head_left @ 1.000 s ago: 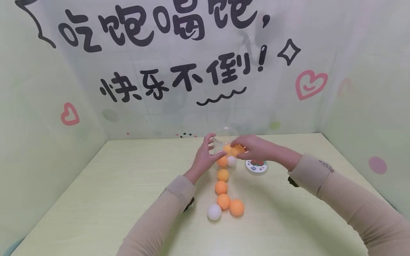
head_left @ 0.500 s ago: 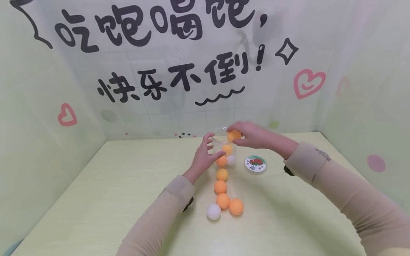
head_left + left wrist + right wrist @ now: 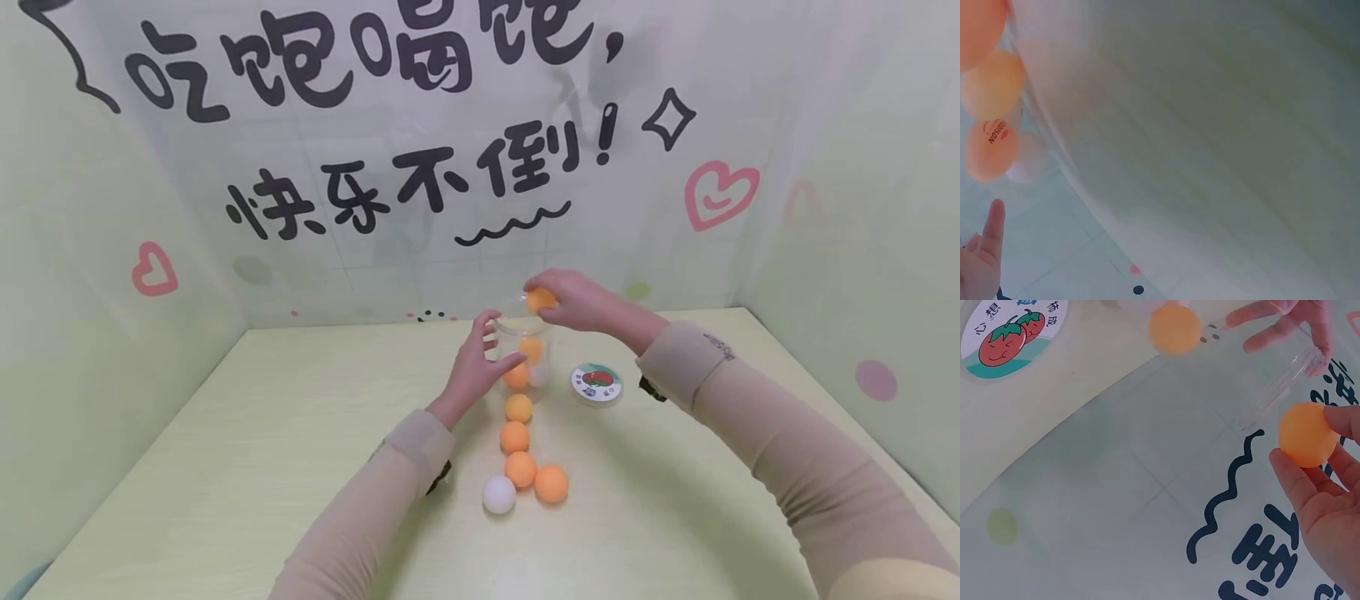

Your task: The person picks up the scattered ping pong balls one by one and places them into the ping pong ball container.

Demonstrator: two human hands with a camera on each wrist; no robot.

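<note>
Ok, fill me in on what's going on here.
A person's right hand pinches an orange ball by the mouth of a clear jar, while the left hand grips the jar's side. More orange balls and a white ball show inside it. Some loose orange balls and a loose white ball lie in front on the table, with a round disc to the right.

- Says "吃饱喝饱,快乐不倒!" across the backdrop point(image 3: 360, 279)
- Shows "心想" on the tomato-printed disc point(image 3: 1013, 337)
- Ends in "SON" on an orange table-tennis ball point(image 3: 991, 153)
- Blurs on the right cuff point(image 3: 678, 358)
</note>
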